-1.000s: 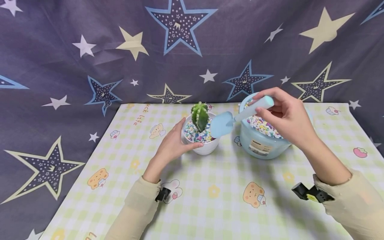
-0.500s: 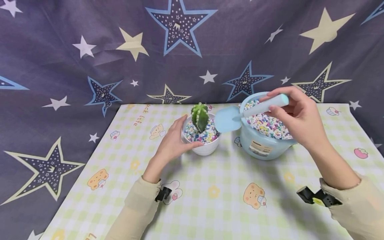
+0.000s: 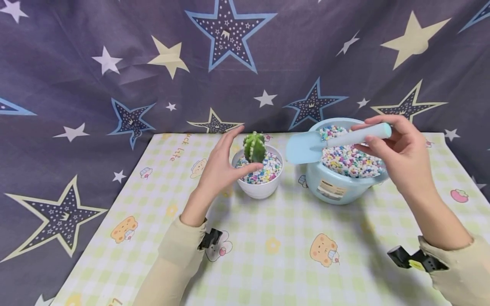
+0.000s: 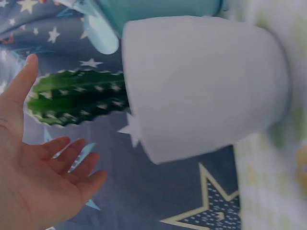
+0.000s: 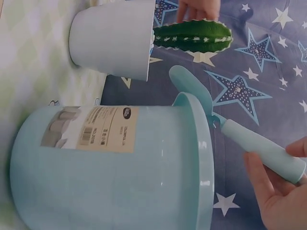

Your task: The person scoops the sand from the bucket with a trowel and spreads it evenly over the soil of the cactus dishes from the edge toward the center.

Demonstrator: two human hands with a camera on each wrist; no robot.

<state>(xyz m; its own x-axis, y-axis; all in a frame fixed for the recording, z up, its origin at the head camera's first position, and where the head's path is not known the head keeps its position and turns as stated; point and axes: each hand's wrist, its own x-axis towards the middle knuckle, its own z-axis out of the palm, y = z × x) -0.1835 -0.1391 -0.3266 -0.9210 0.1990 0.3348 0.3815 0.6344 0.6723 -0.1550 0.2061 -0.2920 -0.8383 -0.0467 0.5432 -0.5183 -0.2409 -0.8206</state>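
Observation:
A green cactus stands in a white pot filled with multicoloured pebbles. My left hand hovers at the pot's left, thumb and fingers spread apart; in the left wrist view the hand is clear of both pot and cactus. Between thumb and fingers my right hand holds the handle of a light blue trowel. The blade hangs over the left rim of a blue bucket heaped with the same pebbles. From the side, the trowel slants above the bucket's rim.
A pale green checked tablecloth with cartoon prints covers the table. Behind it hangs a dark curtain patterned with stars. The bucket stands just right of the pot, with a narrow gap between them.
My right hand has carried the trowel rightward, from over the pot to the bucket's rim. My left hand has let go of the pot and lifted slightly.

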